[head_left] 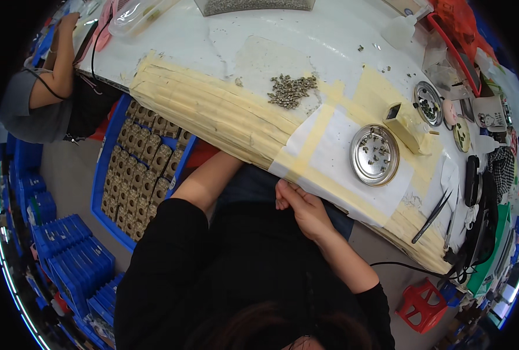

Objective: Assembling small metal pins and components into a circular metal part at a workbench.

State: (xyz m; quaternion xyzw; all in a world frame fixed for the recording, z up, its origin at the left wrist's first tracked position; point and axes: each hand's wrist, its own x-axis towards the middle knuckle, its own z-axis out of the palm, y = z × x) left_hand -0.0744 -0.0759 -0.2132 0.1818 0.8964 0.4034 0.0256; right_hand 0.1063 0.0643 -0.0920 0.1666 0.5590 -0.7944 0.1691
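Note:
My left forearm (211,179) reaches in under the taped front edge of the table, which hides the hand. My right hand (300,205) is just in front of that edge, its fingers curled together and the thumb against them. Whatever it may hold is too small or hidden to make out. On the tabletop beyond lies a pile of small metal parts (292,91). A round metal dish (357,170) with several small parts in it rests on white paper (315,153), to the right of the pile.
A blue tray (99,184) full of brownish metal blocks (132,181) is at my left. Black tweezers (431,219) lie on the right, near a yellow box (410,129) and a second dish (421,92). A red stool (421,304) stands below. Another person's arm (64,55) is far left.

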